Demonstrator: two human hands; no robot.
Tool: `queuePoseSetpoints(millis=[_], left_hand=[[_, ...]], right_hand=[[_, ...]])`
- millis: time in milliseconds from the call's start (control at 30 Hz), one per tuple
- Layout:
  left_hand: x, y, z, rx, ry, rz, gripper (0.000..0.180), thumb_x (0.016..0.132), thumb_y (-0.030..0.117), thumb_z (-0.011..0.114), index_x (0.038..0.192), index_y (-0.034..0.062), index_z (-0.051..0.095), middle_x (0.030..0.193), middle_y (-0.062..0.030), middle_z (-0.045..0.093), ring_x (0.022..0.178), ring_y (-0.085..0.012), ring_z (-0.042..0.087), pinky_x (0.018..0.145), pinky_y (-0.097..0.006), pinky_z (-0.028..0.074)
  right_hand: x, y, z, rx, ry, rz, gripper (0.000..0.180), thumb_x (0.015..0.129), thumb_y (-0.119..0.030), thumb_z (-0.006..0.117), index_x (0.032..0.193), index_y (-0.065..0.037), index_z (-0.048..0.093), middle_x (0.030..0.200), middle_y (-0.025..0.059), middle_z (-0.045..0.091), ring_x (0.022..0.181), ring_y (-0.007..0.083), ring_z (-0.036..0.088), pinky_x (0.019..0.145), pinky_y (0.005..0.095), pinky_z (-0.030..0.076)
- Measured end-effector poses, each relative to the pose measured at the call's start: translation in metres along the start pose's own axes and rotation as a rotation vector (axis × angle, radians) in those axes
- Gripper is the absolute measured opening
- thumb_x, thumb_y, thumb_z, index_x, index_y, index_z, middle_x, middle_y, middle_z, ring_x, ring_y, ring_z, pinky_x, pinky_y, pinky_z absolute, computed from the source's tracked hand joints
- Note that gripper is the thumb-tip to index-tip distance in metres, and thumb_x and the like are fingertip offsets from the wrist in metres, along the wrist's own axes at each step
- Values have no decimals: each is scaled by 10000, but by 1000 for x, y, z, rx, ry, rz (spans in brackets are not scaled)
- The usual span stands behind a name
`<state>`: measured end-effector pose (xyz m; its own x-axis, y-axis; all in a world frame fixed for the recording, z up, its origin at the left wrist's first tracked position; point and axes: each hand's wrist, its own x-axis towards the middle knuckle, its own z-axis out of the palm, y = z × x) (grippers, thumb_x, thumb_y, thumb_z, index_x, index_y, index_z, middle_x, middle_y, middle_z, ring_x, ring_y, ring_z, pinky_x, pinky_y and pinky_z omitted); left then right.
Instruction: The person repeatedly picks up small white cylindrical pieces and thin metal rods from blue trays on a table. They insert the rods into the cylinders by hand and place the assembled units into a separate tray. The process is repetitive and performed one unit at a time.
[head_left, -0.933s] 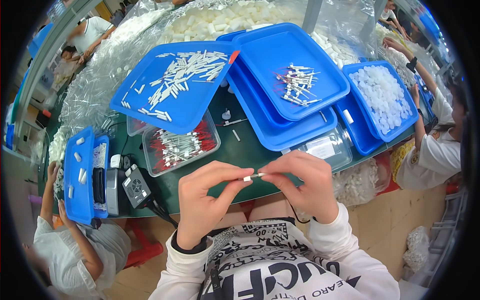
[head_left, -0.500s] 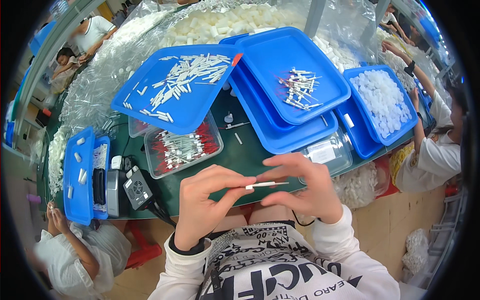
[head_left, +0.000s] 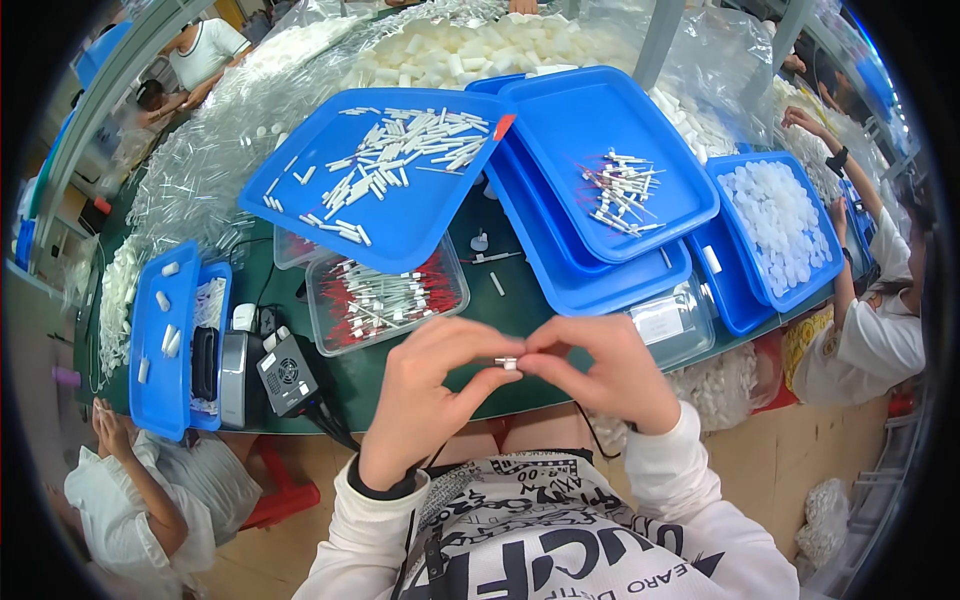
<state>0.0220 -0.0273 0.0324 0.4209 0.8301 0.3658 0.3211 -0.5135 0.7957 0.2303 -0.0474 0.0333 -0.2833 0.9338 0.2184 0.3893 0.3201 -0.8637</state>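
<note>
My left hand (head_left: 425, 385) pinches a small white piece (head_left: 510, 364) between thumb and fingertips. From the right, my right hand (head_left: 610, 372) closes its thumb and forefinger at the other end of this piece. Most of it is hidden behind the fingertips. Just beyond the hands, a clear plastic box (head_left: 458, 300) holds white sticks with red wires. Above it, a blue tray (head_left: 300, 215) carries many short white tubes. Farther right, another blue tray (head_left: 560, 130) has a small heap of white sticks with thin leads.
White caps fill a blue tray (head_left: 832, 262) on the right. A silver-and-black device (head_left: 287, 375) with cables stands at left, by a blue tray (head_left: 150, 300) with white cylinders. Clear tubes (head_left: 190, 190) are heaped behind. People work on both sides of the green table (head_left: 508, 280).
My right fingers, spread apart before, have come together on the piece beside my left fingertips. Its long thin end no longer shows. The whole view has shifted slightly.
</note>
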Motion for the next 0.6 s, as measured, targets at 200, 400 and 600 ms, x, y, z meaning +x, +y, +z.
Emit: queuePoseSetpoints(millis=[200, 400, 600], left_hand=[[8, -48, -39, 473, 214, -214, 248, 733, 69, 744, 968, 21, 681, 969, -125, 673, 891, -266, 627, 763, -351, 481], [18, -79, -27, 786, 161, 18, 157, 794, 46, 657, 946, 40, 696, 897, -149, 631, 871, -351, 596, 748, -443, 471], [19, -73, -14, 761, 216, -22, 140, 793, 78, 677, 923, 100, 725, 934, -142, 634, 893, -336, 595, 774, -423, 466]], right_hand=[[64, 40, -77, -185, 191, 59, 156, 868, -157, 673, 888, -4, 697, 718, 66, 681, 635, 105, 626, 599, 256, 484], [123, 109, -127, -772, 351, 224, 225, 770, -245, 724, 886, -52, 721, 904, 147, 691, 855, 286, 663, 767, 391, 511], [143, 85, -84, -1033, 404, 146, 249, 731, -231, 657, 953, -133, 710, 1012, 142, 641, 975, 354, 599, 838, 448, 482]])
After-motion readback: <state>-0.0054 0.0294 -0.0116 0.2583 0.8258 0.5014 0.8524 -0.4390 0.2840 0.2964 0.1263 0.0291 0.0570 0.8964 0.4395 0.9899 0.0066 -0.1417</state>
